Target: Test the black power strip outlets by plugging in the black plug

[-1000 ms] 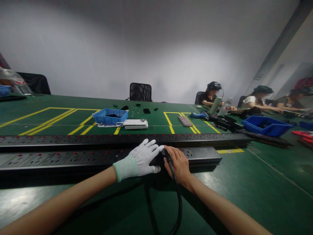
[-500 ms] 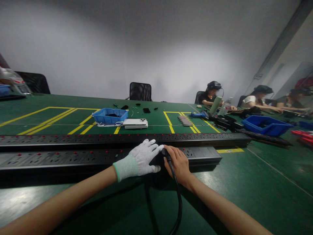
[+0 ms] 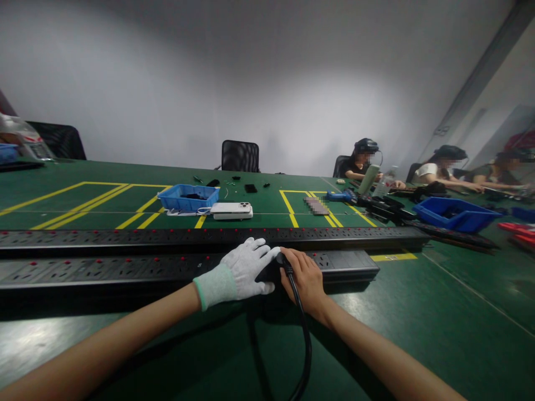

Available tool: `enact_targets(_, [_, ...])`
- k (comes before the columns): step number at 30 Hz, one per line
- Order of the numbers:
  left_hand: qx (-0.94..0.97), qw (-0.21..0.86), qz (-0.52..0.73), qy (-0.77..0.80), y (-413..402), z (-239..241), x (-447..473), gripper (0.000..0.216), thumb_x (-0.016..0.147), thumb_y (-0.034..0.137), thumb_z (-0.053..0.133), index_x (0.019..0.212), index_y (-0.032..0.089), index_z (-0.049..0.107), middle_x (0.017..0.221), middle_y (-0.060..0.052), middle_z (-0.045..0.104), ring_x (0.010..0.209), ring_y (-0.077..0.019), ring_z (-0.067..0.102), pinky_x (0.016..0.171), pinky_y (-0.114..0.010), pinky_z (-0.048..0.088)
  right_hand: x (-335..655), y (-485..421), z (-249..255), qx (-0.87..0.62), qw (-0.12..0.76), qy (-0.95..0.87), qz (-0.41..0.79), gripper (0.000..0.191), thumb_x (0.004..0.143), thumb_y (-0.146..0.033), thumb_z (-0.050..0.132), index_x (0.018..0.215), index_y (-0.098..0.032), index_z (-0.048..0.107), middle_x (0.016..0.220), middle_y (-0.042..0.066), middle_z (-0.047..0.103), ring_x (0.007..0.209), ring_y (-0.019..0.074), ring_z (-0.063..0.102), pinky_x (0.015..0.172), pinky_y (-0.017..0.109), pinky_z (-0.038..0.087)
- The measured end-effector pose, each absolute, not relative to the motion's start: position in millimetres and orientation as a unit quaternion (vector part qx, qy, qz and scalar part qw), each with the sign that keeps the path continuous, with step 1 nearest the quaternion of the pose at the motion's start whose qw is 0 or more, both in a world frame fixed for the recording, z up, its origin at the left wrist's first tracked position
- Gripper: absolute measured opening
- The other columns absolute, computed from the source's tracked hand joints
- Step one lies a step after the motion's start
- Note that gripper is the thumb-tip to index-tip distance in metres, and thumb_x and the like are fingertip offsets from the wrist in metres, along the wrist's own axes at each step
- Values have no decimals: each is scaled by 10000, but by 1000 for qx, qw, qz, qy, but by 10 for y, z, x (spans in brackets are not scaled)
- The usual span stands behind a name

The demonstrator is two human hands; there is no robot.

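Note:
My left hand (image 3: 246,269), in a white glove, lies flat with fingers spread on a long black power strip (image 3: 125,270) on the green table. My bare right hand (image 3: 304,278) is closed on a black plug (image 3: 281,259) that sits at a socket of this strip. The plug's thick black cable (image 3: 304,340) runs back towards me between my forearms. A second, longer power strip (image 3: 209,238) lies parallel just behind the first.
Behind the strips stand a blue tray (image 3: 188,198) and a white phone (image 3: 231,210) on yellow floor markings. Several people sit at the far right by another blue bin (image 3: 455,214) and black strips. An empty black chair (image 3: 239,157) stands opposite.

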State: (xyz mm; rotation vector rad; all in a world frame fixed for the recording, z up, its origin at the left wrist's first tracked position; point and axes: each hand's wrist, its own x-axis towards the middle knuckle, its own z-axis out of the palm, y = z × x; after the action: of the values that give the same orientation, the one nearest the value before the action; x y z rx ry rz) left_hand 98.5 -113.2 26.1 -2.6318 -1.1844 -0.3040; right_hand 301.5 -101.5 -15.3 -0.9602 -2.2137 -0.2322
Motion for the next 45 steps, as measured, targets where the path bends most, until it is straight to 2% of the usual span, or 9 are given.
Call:
enact_targets(17, [-897,114,-98,-416,-1125,211,979,701,816,590,437,1358,155,347,1281,-145,488,1228,-322,386,1033,-491,271,3013,-1017,-154,-376,347,-855,-86,441,840,-224,470,1276,-176,431,1162,94,567,1030,228,527,884,384,432])
enact_targets(23, [-894,103,-104,-423,-1119,192,977,699,812,580,452,1364,166,338,1294,-144,482,1243,-325,372,1004,-491,318,3014,-1013,-149,-369,353,-855,-94,435,841,-227,470,1272,-177,436,1153,93,572,1023,219,534,876,374,442])
enact_targets(38, [-901,70,-106,-415,-1124,238,962,716,804,570,479,1372,164,323,1302,-144,479,1280,-333,333,1007,-474,328,3014,-1015,-146,-366,352,-856,-96,427,852,-234,455,1275,-180,433,1150,95,573,1025,218,538,881,377,446])
enact_targets(45, [-906,55,-111,-404,-1087,229,933,727,807,601,455,1375,167,325,1313,-125,478,1295,-323,312,1044,-466,286,3009,-1008,-157,-371,350,-854,-102,436,842,-228,465,1274,-175,435,1146,98,575,1017,220,542,873,380,452])
